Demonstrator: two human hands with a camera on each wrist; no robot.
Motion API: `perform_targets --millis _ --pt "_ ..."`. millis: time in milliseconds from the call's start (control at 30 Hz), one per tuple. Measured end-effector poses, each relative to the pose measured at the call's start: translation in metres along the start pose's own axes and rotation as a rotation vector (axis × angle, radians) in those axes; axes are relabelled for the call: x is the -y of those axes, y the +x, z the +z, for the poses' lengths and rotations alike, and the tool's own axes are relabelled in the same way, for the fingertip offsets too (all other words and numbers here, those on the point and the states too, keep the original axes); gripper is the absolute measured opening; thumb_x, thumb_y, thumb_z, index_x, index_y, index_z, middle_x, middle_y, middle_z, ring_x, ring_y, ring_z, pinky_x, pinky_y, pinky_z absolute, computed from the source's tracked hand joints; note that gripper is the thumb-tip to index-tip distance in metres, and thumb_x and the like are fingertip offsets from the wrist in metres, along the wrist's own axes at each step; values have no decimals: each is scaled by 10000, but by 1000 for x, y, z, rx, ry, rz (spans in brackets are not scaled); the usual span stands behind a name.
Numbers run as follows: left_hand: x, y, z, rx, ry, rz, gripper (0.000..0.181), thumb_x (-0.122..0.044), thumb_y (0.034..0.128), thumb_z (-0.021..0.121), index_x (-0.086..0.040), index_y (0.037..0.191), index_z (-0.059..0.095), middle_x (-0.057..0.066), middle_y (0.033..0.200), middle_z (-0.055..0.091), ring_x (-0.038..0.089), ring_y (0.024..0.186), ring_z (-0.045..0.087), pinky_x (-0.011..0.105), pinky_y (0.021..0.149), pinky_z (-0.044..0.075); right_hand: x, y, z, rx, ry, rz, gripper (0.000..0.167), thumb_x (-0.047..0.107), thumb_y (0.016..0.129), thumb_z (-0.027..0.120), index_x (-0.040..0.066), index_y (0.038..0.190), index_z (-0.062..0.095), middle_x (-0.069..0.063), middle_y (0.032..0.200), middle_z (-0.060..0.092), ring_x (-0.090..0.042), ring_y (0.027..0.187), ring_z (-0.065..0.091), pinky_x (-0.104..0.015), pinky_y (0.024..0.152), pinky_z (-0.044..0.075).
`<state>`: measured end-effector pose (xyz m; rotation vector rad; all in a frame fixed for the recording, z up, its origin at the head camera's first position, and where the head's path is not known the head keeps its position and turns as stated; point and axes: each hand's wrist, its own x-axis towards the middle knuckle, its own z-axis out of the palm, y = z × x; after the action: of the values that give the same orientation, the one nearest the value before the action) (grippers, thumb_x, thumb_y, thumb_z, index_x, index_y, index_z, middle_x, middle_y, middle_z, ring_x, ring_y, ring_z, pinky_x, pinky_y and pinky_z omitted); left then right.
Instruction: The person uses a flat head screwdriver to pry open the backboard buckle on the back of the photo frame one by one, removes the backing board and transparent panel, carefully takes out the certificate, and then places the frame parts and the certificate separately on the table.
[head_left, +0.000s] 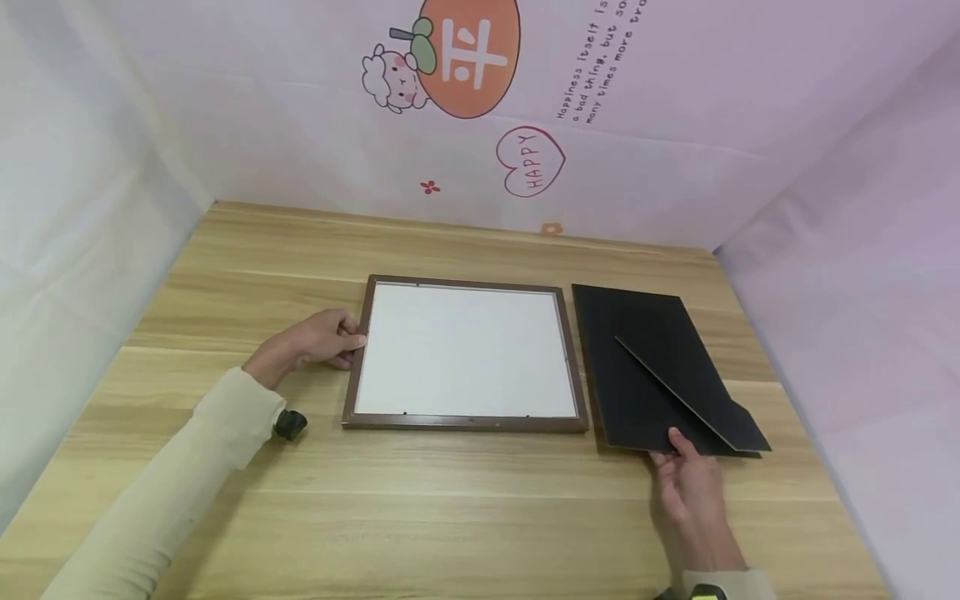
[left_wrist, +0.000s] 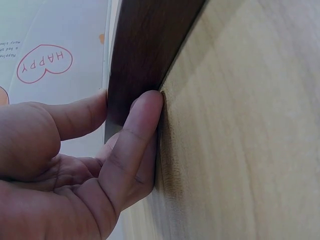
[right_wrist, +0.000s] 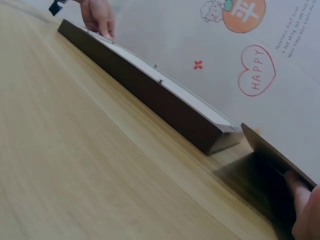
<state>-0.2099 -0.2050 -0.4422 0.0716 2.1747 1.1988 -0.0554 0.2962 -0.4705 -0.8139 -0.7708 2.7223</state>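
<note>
A brown picture frame (head_left: 468,423) lies back side up at mid-table, with a white sheet (head_left: 465,350) inside it and small dark tabs along its inner edges. My left hand (head_left: 318,337) grips the frame's left side, thumb on top; in the left wrist view its fingertips (left_wrist: 147,107) press the outer wall near the tabletop. To the right is a black backing board (head_left: 618,375) with a stand leg (head_left: 701,400) on its upper face. My right hand (head_left: 692,483) pinches the board's near edge, thumb above, other fingers mostly hidden beneath. The right wrist view shows that edge raised off the table.
The wood-grain table (head_left: 420,517) extends in front of the frame. A white printed backdrop (head_left: 300,150) rises behind the far edge, and pale sheets (head_left: 847,250) hang along both sides. A dark wrist device (head_left: 290,424) sits by the left cuff.
</note>
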Motion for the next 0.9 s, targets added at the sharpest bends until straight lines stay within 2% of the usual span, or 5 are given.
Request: perform_targets --millis 333,500,700,833,900 --pt "1 0 0 -1 6 4 327 -115 1032 491 130 1235 416 224 1112 530 227 892 644 321 830 588 -9 -6 3 -104 -77 43 554 -69 974 494 250 1410 372 3 1122 715 -100 1052 672 -311 902 554" --pt "0 0 0 -1 10 7 320 -118 1034 486 125 1228 414 228 1125 522 229 899 641 321 835 586 -7 -9 4 -119 -316 105 695 22 1010 473 308 1552 145 98 1580 319 3 1353 411 -242 1039 440" --pt "0 -1 -1 6 5 19 298 -122 1036 482 112 1205 410 239 1155 503 237 918 638 327 841 584 -3 -14 -2 -29 -596 226 638 200 1080 303 157 1572 -102 -75 1650 28 -180 1446 269 -284 1067 438" --pt "1 -1 -2 9 7 24 306 -123 1036 482 118 1209 408 241 1149 503 237 918 639 333 836 586 0 -18 -9 36 -755 254 579 200 1086 235 45 1546 -79 -318 1504 279 -224 1243 556 -314 1035 479" --pt "2 -1 -2 8 10 24 302 -123 1036 483 116 1205 410 244 1149 501 236 914 642 330 835 587 1 -18 -11 31 -773 249 467 168 1082 260 52 1506 102 -215 1296 537 -134 1066 650 -315 1020 493"
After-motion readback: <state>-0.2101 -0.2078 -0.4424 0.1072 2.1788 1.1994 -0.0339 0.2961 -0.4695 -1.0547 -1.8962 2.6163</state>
